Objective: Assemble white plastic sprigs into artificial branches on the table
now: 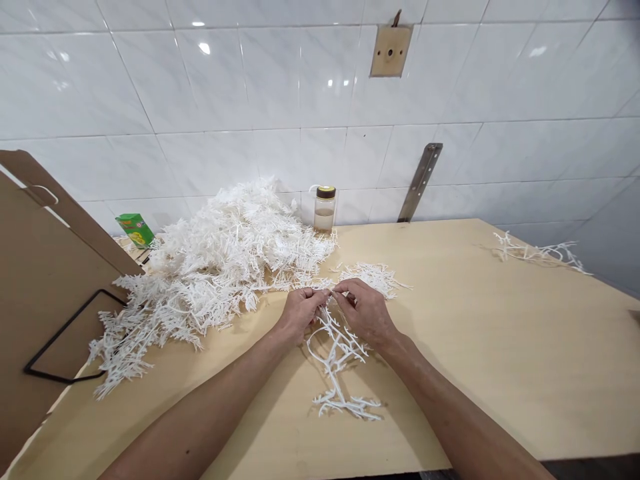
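Note:
Both my hands meet at the middle of the table, fingertips pinched close together. My left hand (301, 312) is closed on the upper end of a white branching plastic piece (335, 363), shaped like a twig with short prongs. Opposite it, my right hand (367, 312) pinches at the same end; the exact spot between the fingertips is too small to make out. The piece hangs down toward me, its lower prongs near the tabletop. Just behind my right hand lies a small heap of loose white sprigs (375, 277).
A large pile of white feathery sprigs (225, 247) covers the table's left. Behind it stand a green box (135, 230) and a lidded bottle (325, 212). A brown cardboard panel (55, 287) rises at left, beside a black wire frame (65, 337). More white branches (543, 252) lie far right.

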Demonstrator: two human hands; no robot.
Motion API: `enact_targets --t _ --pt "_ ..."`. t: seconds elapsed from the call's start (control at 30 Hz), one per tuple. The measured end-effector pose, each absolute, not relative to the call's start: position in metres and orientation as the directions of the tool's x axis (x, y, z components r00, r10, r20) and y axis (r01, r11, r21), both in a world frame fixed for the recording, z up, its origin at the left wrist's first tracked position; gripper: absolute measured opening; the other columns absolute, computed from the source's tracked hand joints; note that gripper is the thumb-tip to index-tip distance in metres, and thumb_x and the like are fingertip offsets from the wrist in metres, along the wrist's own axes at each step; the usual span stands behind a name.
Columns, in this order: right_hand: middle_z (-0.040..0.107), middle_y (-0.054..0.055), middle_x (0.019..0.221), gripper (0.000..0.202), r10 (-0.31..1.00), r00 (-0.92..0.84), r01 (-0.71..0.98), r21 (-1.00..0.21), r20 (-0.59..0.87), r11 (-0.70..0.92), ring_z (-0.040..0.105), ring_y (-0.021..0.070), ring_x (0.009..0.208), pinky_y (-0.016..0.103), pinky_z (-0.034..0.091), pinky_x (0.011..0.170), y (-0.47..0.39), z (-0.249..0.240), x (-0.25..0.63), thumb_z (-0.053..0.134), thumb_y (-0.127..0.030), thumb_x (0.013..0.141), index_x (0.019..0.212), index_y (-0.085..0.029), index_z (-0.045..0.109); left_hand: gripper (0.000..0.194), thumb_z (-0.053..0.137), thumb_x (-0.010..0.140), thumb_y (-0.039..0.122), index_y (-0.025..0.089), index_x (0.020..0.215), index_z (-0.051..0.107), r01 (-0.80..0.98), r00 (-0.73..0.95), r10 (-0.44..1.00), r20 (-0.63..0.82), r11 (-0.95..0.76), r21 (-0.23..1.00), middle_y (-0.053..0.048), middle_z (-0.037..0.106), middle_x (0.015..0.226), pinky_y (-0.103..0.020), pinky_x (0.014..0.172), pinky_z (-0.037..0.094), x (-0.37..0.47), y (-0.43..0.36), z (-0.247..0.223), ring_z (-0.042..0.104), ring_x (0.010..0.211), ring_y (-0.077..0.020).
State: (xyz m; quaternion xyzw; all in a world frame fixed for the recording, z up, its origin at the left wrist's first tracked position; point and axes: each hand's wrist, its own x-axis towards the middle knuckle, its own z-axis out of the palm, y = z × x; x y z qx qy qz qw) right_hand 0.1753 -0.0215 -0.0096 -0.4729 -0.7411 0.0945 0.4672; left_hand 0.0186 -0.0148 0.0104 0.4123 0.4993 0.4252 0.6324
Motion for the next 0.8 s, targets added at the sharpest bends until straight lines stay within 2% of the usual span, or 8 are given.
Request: enact_targets --t 0.23,0.37,0.53,0.6,0.73,0.8 --pt "0.067 0.005 0.087 0.012 0.78 -0.106 0.654 -0.548 0.616 0.522 0.061 0.0165 0.074 0.029 0.048 0.068 -0.021 -0.015 0.175 0.053 -0.022 0.09 0.088 -0.02 0.065 0.036 0.08 0.062 0.043 0.015 0.069 0.058 -0.121 0.118 0.956 -0.267 0.281 0.952 0.006 0.046 0.046 -0.02 0.041 0.031 0.019 -0.015 0.008 0.041 0.039 -0.0072" --pt "0.068 0.004 0.087 0.012 0.776 -0.127 0.665 -0.528 0.618 0.529 0.062 0.0164 0.076 0.028 0.048 0.069 -0.02 -0.016 0.175 0.054 -0.02 0.089 0.087 -0.02 0.065 0.034 0.079 0.063 0.042 0.016 0.067 0.058 -0.111 0.092 0.961 -0.26 0.269 0.957 0.006 0.046 0.045 -0.021 0.041 0.03 0.02 -0.015 0.008 0.04 0.038 -0.0073" --pt "0.068 0.003 0.081 0.01 0.796 -0.057 0.713 -0.533 0.603 0.455 0.058 0.0137 0.066 0.026 0.045 0.065 -0.021 -0.017 0.173 0.055 -0.019 0.085 0.08 -0.02 0.064 0.028 0.075 0.065 0.037 0.015 0.065 0.059 -0.066 0.064 0.981 -0.18 0.185 0.981 0.004 0.051 0.05 -0.022 0.045 0.035 0.022 -0.016 0.004 0.044 0.043 -0.0081" --pt "0.066 0.002 0.076 0.011 0.79 -0.05 0.756 -0.494 0.612 0.43 0.056 0.0135 0.064 0.025 0.043 0.063 -0.021 -0.017 0.171 0.055 -0.018 0.084 0.077 -0.019 0.063 0.026 0.074 0.067 0.036 0.014 0.064 0.06 -0.023 0.066 0.986 -0.153 0.154 0.988 0.003 0.051 0.05 -0.022 0.046 0.034 0.023 -0.016 0.003 0.043 0.043 -0.0077" --pt "0.062 0.005 0.075 0.017 0.769 -0.087 0.868 -0.33 0.634 0.37 0.053 0.0137 0.063 0.025 0.035 0.056 -0.021 -0.017 0.163 0.05 -0.017 0.086 0.073 -0.017 0.06 0.026 0.071 0.068 0.037 0.015 0.062 0.059 0.053 0.049 0.989 -0.137 0.135 0.989 0.004 0.05 0.048 -0.022 0.045 0.03 0.024 -0.015 -0.001 0.041 0.042 -0.0078" --pt "0.062 0.006 0.076 0.018 0.789 -0.094 0.89 -0.304 0.607 0.34 0.052 0.0134 0.061 0.025 0.033 0.054 -0.021 -0.016 0.158 0.048 -0.017 0.086 0.072 -0.016 0.06 0.026 0.07 0.069 0.036 0.015 0.06 0.058 0.08 0.025 0.993 -0.115 0.112 0.99 0.003 0.05 0.048 -0.022 0.046 0.031 0.024 -0.014 -0.003 0.042 0.043 -0.0082"
